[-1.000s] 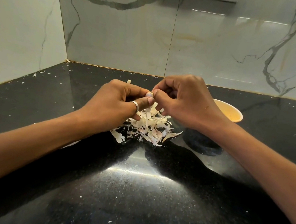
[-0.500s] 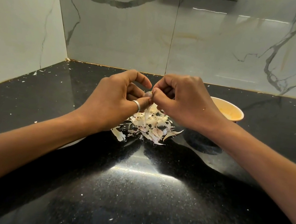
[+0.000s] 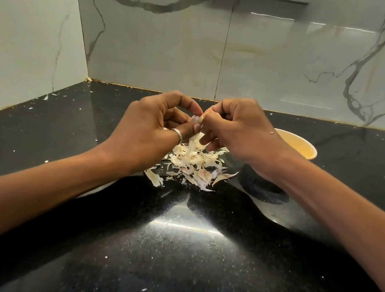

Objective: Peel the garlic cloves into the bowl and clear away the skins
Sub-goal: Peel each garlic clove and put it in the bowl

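Skin [image 3: 193, 143] now trails in a long strip from the garlic clove [image 3: 196, 120] down to the pile of skins [image 3: 196, 163] at 6 o'clock of the hands; 1 second ago it had barely lifted. The left hand [image 3: 149, 130] pinches the clove between thumb and arched forefinger, and the right hand [image 3: 240, 130], fingers curled, pinches its other side. This clove looks nearly bare and due for the bowl [image 3: 301, 148], at 3 o'clock, partly behind the right wrist. Walls close the corner at 12 and 9 o'clock. The black countertop [image 3: 184, 255] runs wide toward 6 o'clock, giving room to sweep the pile.
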{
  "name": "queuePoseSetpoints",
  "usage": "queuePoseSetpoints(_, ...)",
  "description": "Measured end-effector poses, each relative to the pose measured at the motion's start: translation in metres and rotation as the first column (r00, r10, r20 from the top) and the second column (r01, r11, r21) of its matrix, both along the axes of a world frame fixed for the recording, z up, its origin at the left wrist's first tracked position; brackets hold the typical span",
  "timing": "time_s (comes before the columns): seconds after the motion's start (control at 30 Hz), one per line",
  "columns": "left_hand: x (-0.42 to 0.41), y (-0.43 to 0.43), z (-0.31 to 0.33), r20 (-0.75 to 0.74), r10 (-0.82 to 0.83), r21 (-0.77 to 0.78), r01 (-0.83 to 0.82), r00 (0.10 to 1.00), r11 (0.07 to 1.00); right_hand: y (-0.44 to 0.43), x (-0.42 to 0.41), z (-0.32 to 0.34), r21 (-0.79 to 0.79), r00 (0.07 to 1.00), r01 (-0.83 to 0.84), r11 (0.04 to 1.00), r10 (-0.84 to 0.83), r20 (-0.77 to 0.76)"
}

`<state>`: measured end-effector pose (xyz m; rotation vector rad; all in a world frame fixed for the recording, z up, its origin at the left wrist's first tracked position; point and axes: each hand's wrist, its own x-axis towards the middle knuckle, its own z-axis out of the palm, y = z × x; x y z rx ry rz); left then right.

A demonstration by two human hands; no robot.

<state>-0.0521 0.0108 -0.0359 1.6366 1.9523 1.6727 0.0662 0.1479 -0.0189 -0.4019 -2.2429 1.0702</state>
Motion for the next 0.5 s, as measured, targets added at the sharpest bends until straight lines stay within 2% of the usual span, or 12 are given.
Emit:
queuePoseSetpoints(0.33,-0.002,-0.0001,-0.0003,0.039,-0.059,-0.01,0.059,0.998,0.998,-0.0001,-0.0004,0.0002,-0.111,1.0,-0.004,0.994,0.007,0.023)
queuePoseSetpoints(0.5,-0.0016,-0.0013,0.0091,0.092,-0.097,0.067,0.091,0.991,0.994,0.0053,0.0015,-0.0021,-0.118,0.997,0.052,0.992,-0.044,0.067)
